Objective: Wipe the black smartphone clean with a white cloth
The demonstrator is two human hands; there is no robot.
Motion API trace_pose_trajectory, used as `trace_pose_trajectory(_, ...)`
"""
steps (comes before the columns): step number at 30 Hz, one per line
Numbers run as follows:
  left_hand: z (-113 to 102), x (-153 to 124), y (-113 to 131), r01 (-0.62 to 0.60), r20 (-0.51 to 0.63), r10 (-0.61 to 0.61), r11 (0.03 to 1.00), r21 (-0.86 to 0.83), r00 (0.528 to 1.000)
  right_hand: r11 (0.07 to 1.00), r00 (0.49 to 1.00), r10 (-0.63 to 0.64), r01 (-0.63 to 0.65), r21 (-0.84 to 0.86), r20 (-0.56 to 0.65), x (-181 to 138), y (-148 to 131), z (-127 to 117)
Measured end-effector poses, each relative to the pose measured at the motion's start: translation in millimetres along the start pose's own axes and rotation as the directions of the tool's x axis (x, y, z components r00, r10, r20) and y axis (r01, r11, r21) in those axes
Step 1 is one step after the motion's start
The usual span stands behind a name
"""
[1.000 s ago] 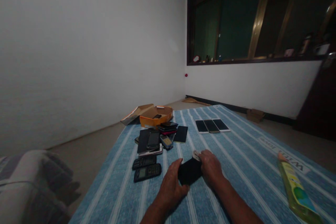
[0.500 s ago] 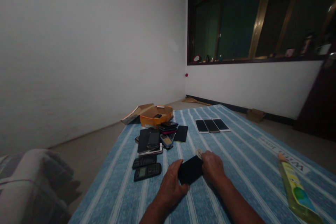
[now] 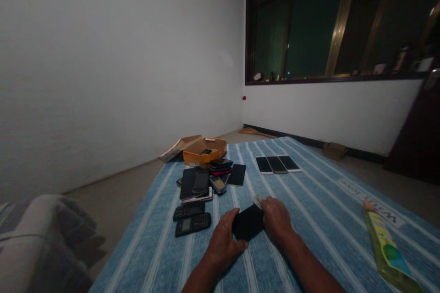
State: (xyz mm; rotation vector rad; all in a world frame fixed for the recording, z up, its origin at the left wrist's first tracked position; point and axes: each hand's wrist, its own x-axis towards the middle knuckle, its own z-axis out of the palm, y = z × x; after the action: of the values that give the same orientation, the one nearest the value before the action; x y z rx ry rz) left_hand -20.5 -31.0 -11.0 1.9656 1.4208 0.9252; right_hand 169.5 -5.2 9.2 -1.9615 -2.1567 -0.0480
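Observation:
A black smartphone (image 3: pixel 247 223) is tilted just above or on the striped cloth, its dark face towards me. My left hand (image 3: pixel 223 240) grips its left end, thumb along the near edge and fingers at the far side. At the right end, my right hand (image 3: pixel 275 217) is closed on a small crumpled white wipe (image 3: pixel 257 200) pressed against the phone's far right corner. Whether its fingers also grip the phone, I cannot tell. Left of my hands lie two black keypad phones (image 3: pixel 193 224), and beyond them a pile of mixed phones (image 3: pixel 200 182).
An open orange cardboard box (image 3: pixel 195 159) stands at the far left edge of the blue striped cloth (image 3: pixel 154 238). Three smartphones (image 3: pixel 277 165) lie side by side farther back. A bottle of yellow-green liquid (image 3: pixel 388 249) lies at the right. A draped chair or stool (image 3: pixel 37 242) is at lower left.
My right hand and the white wipe have shifted slightly left along the phone's far edge. The left hand stays in almost the same place on the phone.

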Motion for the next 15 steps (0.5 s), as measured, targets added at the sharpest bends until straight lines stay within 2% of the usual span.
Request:
trace_pose_trajectory(8,-3.5,0.4,4.5,-0.002,-0.002,0.002,1.000,-0.022,1.000,0.995,0.995,0.090,-0.088,-0.037,0.050,-4.7,-0.7,-14.7)
trace_pose_trajectory(15,-5.0,0.7,6.4,-0.001,-0.005,0.001,1.000,-0.022,1.000,0.992,0.990,0.124,-0.121,-0.042,0.067,-11.6,1.0,-16.7)
